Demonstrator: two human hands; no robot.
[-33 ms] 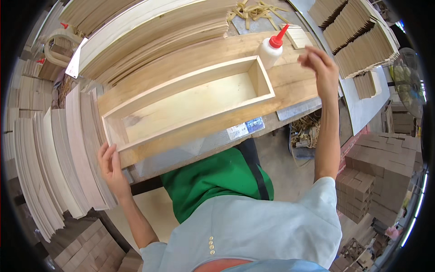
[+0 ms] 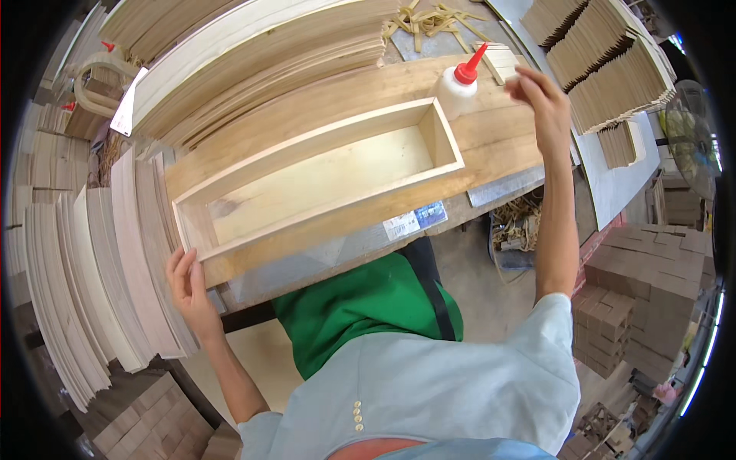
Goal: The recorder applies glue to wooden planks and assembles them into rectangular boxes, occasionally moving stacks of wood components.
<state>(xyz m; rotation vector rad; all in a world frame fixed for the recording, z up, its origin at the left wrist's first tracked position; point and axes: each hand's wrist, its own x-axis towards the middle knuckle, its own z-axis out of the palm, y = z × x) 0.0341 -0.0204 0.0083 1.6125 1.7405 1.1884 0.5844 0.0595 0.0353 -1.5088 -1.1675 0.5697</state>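
A long, shallow, open-topped box [image 2: 322, 227] of pale wood lies at a slant on the wooden work board [image 2: 491, 157]. My left hand [image 2: 190, 290] has its fingers and thumb closed about the box's near left corner. Up and to the right, my right hand [image 2: 546, 111] is raised beyond the box's right end, its fingers curled together and partly blurred. What they hold, if anything, cannot be made out. Between that hand and the box stands an upright white glue bottle [image 2: 458, 96] with a red pointed nozzle. Thin wooden slats [image 2: 500, 63] lie just behind the bottle.
Long boards [image 2: 268, 69] are stacked along the far side, more boards [image 2: 138, 245] at the left. Stacked thin wooden pieces [image 2: 606, 69] fill the right. Wood strips [image 2: 433, 21] lie at the back. A bin of shavings [image 2: 515, 222] and brown stacked blocks [image 2: 644, 284] are lower right.
My right hand has shifted slightly up, toward the thin slats. The left hand and the box have barely moved.
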